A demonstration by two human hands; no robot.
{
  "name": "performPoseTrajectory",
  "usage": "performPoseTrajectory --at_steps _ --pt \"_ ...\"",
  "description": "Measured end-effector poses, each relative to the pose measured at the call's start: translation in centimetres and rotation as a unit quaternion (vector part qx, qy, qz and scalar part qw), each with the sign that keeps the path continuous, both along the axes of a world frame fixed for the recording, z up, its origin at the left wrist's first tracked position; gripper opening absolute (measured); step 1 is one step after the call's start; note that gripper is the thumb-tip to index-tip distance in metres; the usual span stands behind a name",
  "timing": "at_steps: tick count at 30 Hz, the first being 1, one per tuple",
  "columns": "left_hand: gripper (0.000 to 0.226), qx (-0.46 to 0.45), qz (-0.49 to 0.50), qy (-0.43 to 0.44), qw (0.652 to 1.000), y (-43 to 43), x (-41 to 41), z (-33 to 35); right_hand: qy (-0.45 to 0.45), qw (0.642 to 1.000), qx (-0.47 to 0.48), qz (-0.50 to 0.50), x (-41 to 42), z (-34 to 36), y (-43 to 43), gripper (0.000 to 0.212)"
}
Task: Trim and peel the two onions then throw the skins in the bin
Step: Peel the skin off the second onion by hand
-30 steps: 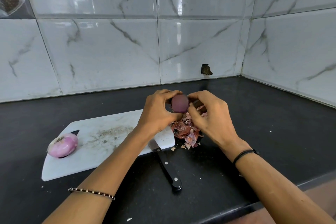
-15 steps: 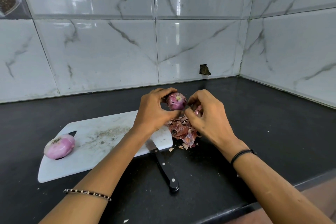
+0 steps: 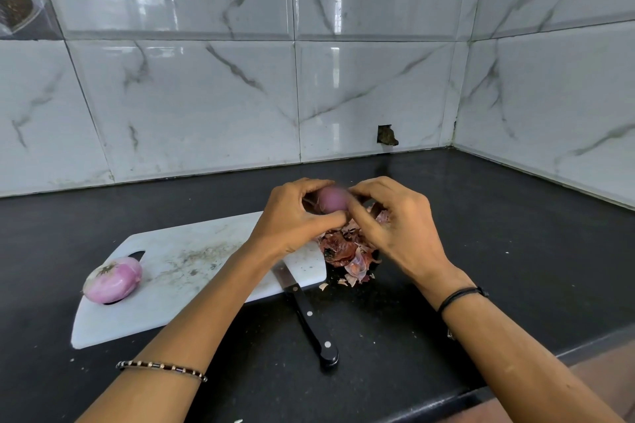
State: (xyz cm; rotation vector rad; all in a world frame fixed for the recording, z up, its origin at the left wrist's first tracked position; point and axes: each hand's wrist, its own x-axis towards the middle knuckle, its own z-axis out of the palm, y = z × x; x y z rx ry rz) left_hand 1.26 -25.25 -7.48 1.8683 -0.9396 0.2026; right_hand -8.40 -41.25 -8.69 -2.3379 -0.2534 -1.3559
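Both hands meet just above the counter (image 3: 515, 233), past the right end of the cutting board. With my left hand (image 3: 292, 216) I cup the onion (image 3: 331, 199), fingers over the top and thumb beneath, so it stays put while I work it. My right hand (image 3: 395, 227) closes on the onion's right side with curled fingers and thumb, as if picking at skin. The onion is blurred, so I cannot tell whether a flap is actually caught between them. What shows of it looks smooth and purple, so I judge the peeling is nearly done.

I hold it right over the pile of skins (image 3: 347, 251), which lies on the counter against the board's right edge, so loose scraps should fall in one heap that is easy to gather. The knife (image 3: 311, 319) lies with its blade on the board's near right corner and its black handle pointing toward me on the counter, out of the way but close at hand.

On the cutting board (image 3: 192, 271) itself, the other onion (image 3: 113, 280) sits at the far left over the handle slot, pale pink and apparently peeled, well apart from the mess. No bin is in view.
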Motion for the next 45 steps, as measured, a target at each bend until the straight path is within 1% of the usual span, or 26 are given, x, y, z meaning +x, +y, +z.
performPoseTrajectory --at_steps 2,5,8,10,14,17,21,26,30,32,35,38,41,45 --pt "0.065 0.007 0.0 0.006 1.0 0.05 0.18 -0.07 0.001 1.0 0.004 -0.003 -0.02 0.05 0.01 0.015" --pt "0.066 -0.021 -0.009 0.037 0.999 0.03 0.44 -0.14 -0.003 1.0 0.026 -0.011 -0.04 0.19 0.0 0.012" --pt "0.055 -0.032 -0.015 0.041 0.999 0.03 0.54 -0.02 0.0 0.999 0.035 -0.012 -0.17 0.22 0.12 0.01" --pt "0.054 -0.024 -0.023 0.038 0.999 0.11 0.5 0.03 0.003 0.999 0.035 -0.011 -0.26 0.24 0.2 0.011" --pt "0.069 0.002 -0.041 0.052 0.998 0.17 0.61 -0.01 0.007 0.999 0.029 -0.011 -0.33 0.29 0.08 0.013" --pt "0.079 0.037 -0.037 0.044 0.998 0.1 0.59 0.06 0.016 1.0 0.004 -0.018 -0.32 0.22 -0.12 0.017" --pt "0.083 0.077 -0.03 0.022 0.996 0.14 0.43 0.26 0.039 0.998 -0.029 -0.037 -0.2 0.1 0.01 0.032" --pt "0.083 0.104 -0.029 0.02 0.994 0.33 0.5 0.13 0.079 0.995 -0.051 -0.044 0.08 -0.1 0.24 0.019" --pt "0.082 0.095 -0.033 0.035 0.994 0.1 0.34 -0.12 0.105 0.993 0.005 -0.045 0.27 -0.14 -0.18 0.015" --pt "0.082 0.076 -0.033 0.051 0.995 0.12 0.5 -0.13 0.099 0.994 0.032 -0.041 0.21 -0.12 -0.18 0.016" --pt "0.08 0.06 -0.029 0.055 0.996 0.34 0.83 0.03 0.083 0.995 0.059 -0.019 0.05 -0.05 0.09 0.012" --pt "0.079 0.064 -0.022 0.041 0.997 0.42 0.96 0.07 0.071 0.997 0.036 0.004 -0.16 0.08 0.31 0.018" --pt "0.085 0.089 -0.02 0.019 0.996 0.31 0.87 0.0 0.053 0.999 -0.009 0.009 -0.1 0.13 0.34 0.017" --pt "0.083 0.115 -0.016 -0.002 0.993 0.27 0.9 -0.11 0.059 0.998 -0.008 0.016 -0.11 0.1 0.06 0.016"
